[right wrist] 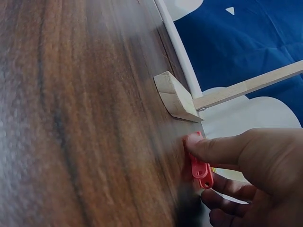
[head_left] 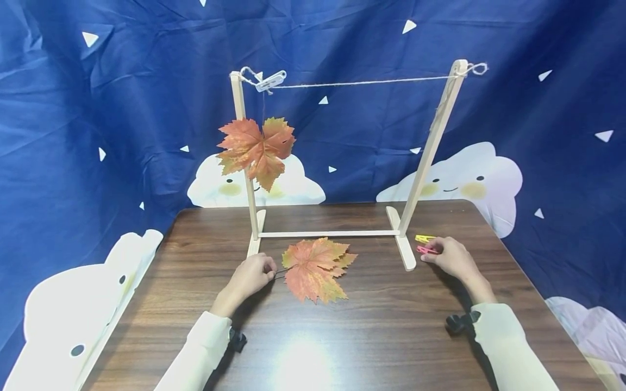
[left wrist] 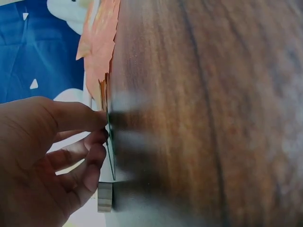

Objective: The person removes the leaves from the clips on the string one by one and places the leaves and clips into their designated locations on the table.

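In the head view, my left hand [head_left: 251, 276] is at the table's left side, pinching the thin stems [left wrist: 110, 146] of a few overlapping orange-green maple leaves [head_left: 315, 271]. The leaves lie on the table, pointing right. My right hand [head_left: 454, 259] holds a pinkish-red clothespin [right wrist: 200, 168] between thumb and fingers, low over the table. Just behind it lies a yellow clothespin [head_left: 424, 238], mostly hidden by the hand in the right wrist view. Another maple leaf [head_left: 256, 149] hangs by its stem from a white clothespin [head_left: 271, 81] at the left end of the string.
A wooden frame [head_left: 430, 146] stands at the back of the brown table [head_left: 371, 336], with a string [head_left: 362, 83] tied between its two posts. Its right foot [head_left: 407, 254] sits just left of my right hand. Behind hangs a blue cloth [head_left: 352, 38] with clouds and white triangles.
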The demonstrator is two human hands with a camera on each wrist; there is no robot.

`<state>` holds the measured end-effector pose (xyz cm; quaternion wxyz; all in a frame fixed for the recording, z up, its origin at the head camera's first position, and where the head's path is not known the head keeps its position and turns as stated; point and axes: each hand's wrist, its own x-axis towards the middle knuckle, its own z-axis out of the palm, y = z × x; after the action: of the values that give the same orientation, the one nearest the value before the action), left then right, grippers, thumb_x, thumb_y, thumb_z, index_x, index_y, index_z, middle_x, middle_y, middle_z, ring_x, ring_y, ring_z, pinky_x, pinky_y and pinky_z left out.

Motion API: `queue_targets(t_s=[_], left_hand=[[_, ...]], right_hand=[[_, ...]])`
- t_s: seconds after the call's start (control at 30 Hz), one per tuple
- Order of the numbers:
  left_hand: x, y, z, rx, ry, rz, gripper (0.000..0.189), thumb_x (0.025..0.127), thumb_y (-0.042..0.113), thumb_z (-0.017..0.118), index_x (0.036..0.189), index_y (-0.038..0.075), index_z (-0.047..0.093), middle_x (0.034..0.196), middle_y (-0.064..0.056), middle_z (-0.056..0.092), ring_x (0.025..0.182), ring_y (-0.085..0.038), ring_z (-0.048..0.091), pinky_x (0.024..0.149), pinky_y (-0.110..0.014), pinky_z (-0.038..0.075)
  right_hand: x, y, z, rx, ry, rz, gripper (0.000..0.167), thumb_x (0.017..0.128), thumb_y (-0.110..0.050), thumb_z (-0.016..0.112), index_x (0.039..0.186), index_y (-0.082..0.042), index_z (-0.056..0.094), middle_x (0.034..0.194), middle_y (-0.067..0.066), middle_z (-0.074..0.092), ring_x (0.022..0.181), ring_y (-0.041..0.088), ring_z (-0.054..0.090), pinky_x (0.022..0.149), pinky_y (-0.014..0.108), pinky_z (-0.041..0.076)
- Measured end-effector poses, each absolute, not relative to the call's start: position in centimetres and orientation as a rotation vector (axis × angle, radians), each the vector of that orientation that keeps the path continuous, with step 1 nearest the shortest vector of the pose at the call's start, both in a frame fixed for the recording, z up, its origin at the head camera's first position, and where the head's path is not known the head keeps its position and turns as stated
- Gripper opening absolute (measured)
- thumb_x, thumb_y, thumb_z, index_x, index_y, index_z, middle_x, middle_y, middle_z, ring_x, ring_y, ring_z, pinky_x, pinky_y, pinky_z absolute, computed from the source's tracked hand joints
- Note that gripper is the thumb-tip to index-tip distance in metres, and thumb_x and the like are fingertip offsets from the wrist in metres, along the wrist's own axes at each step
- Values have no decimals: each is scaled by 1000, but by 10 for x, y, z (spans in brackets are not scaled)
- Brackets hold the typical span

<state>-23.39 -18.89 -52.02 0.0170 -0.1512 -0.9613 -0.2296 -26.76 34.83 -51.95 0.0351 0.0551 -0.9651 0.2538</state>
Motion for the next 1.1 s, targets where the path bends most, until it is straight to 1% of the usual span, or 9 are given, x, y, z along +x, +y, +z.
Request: queue_targets(t_s=[0.2,0.33,0.53,0.67,0.73,0.8,0.9,1.0,1.1], left_hand=[[-234,-190,-520,-445,-3000,-740,11,86,6,77,85,17,74,85,3,67,75,-11,62,73,-40,56],[-234,-190,-520,-442,-2998,-751,10,86,6,76,89,16,75,85,3,67,76,-11,63,74,-41,56],[-233,-192,-520,-433,-2992,-799,10,86,6,76,90,14,75,84,3,66,75,-10,62,74,-39,56],[-232,-194,-519,-438,-2962,-848,8,87,7,75,90,14,75,84,2,66,75,-11,61,75,-38,56],[-232,-195,-518,-438,-2945,-862,7,88,7,75,90,14,75,84,1,67,76,-11,62,75,-38,56],[-233,-197,-516,-433,-2935,-870,7,89,7,75,90,14,76,85,1,69,76,-11,63,75,-38,56],[-233,-199,-513,-408,-2930,-892,7,90,7,75,92,14,76,86,1,72,77,-10,65,76,-38,57],[-234,-201,-508,-386,-2921,-923,8,91,8,75,93,15,75,85,2,72,76,-10,64,76,-38,56],[-236,-202,-503,-383,-2895,-935,7,91,9,74,92,16,75,84,4,71,76,-10,62,76,-37,54]], right_hand=[[-268,344,-519,169,-2946,797,30,89,-22,83,110,-2,76,102,22,73,98,42,68,85,63,50],[-269,343,-518,156,-2943,787,31,90,-22,84,112,-2,76,105,24,73,101,45,68,87,65,50],[-267,343,-517,155,-2941,784,37,89,-25,86,114,0,76,109,26,72,106,48,67,89,66,50],[-263,342,-512,144,-2907,789,34,89,-25,86,113,-2,77,111,26,73,109,49,67,89,67,51],[-262,340,-509,126,-2879,787,30,90,-24,85,111,-4,78,108,23,74,104,46,69,84,63,52],[-260,338,-505,110,-2848,783,24,92,-21,82,109,-5,78,101,19,76,95,40,71,76,56,53],[-259,334,-498,92,-2807,775,17,95,-21,76,105,-8,78,87,12,76,78,28,67,65,43,47],[-257,327,-490,93,-2774,788,14,98,-22,74,101,-10,79,80,7,75,72,20,63,65,37,44],[-256,318,-480,127,-2741,813,12,98,-22,75,99,-11,79,78,6,76,70,17,63,66,37,44]])
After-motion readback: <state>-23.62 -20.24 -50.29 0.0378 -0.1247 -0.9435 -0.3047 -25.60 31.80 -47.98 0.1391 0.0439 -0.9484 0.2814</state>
